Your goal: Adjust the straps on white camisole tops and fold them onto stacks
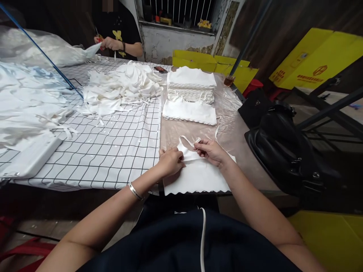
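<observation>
A white fabric piece with a scalloped lower edge and thin straps [201, 177] lies at the table's front edge. My left hand [171, 161] rests at its upper left with the fingers closed on the cloth. Between the thumb and fingers of my right hand [210, 151] is one thin white strap [185, 139], which loops up from the cloth. Just beyond my hands sits a folded white piece [189, 112], and behind it rises a neat stack of similar pieces [191, 81].
Loose white garments [121, 87] heap on the checked tablecloth [113, 151], beside a bluish-white pile [25, 98]. A black bag [283, 147] stands at the right. Across the table, a person's hands [112, 43] hold red-handled scissors. Blue poles [42, 49] rise at the sides.
</observation>
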### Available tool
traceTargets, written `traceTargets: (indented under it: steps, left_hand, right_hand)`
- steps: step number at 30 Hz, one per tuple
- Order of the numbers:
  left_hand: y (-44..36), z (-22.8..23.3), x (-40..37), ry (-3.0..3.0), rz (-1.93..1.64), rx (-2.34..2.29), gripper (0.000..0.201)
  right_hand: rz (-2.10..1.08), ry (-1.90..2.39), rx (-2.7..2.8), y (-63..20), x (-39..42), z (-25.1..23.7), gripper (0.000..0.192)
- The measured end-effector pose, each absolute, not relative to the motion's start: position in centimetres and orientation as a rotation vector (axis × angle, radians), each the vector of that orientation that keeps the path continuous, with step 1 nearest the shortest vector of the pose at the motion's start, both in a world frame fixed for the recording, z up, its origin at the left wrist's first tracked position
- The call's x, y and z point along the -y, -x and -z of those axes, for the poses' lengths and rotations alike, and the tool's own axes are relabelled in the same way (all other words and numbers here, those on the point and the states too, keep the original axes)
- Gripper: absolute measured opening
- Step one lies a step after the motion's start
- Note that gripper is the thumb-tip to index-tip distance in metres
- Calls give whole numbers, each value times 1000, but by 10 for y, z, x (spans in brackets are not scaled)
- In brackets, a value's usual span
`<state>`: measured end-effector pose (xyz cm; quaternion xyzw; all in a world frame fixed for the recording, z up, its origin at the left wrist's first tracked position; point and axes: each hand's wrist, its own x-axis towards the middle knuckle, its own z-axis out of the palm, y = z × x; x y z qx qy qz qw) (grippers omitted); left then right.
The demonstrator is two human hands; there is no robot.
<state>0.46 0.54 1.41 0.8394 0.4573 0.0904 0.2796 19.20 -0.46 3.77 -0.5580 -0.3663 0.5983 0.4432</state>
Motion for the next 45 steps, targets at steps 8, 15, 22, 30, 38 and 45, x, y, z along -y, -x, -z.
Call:
traceTargets:
  steps: [8,15,22,30,38,45]
  left_hand:
    - [1,-12,0,-2041,-377,-1219,19]
    - [-1,-10,0,-1975,-422,-1234,16]
    - [0,-8,-1,-1885,-507,-1227,28]
    - [0,-6,-1,-1848,-521,-1248,30]
    - [-2,-1,-1,-1884,-522,-1252,20]
    - [13,9,50,-2661,-672,-1104,36]
  right_hand:
    - [-1396,1457,1165,-175,15,-23,33]
    - [-1278,1510,1326,-167,18,-9,33]
    - [-1258,1525,1378,-167,19,-9,32]
    - [-1222,1516,1451,-165,20,-11,28]
    - [-922,1578,1643,-173,20,-11,15]
    - [-1456,1398,1082,-170,0,-26,22]
